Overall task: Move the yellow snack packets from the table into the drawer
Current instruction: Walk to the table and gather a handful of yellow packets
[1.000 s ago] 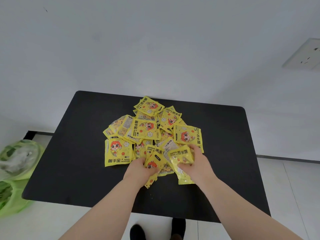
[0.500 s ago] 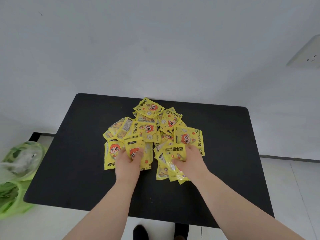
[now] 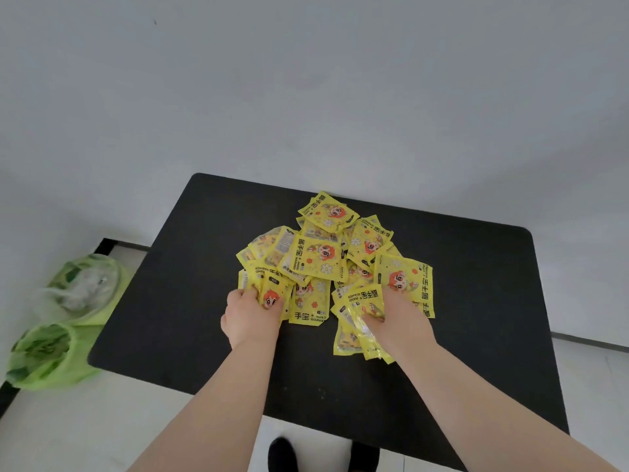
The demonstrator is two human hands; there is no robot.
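A heap of several yellow snack packets (image 3: 326,257) with a red-haired cartoon face lies in the middle of the black table (image 3: 476,284). My left hand (image 3: 250,316) grips a small bunch of packets at the heap's near left edge. At the near right, my right hand (image 3: 396,321) holds a fanned stack of packets (image 3: 354,335) that hangs toward me. No drawer is in view.
Two green plastic bags (image 3: 64,318) sit on the floor left of the table. A white wall stands close behind the table's far edge. My dark shoes (image 3: 282,454) show below the near edge on a pale tiled floor.
My left hand moved left across the heap's near edge and closed on packets there. My right hand shifted slightly forward, still holding its stack. The camera tilted, so the table sits lower.
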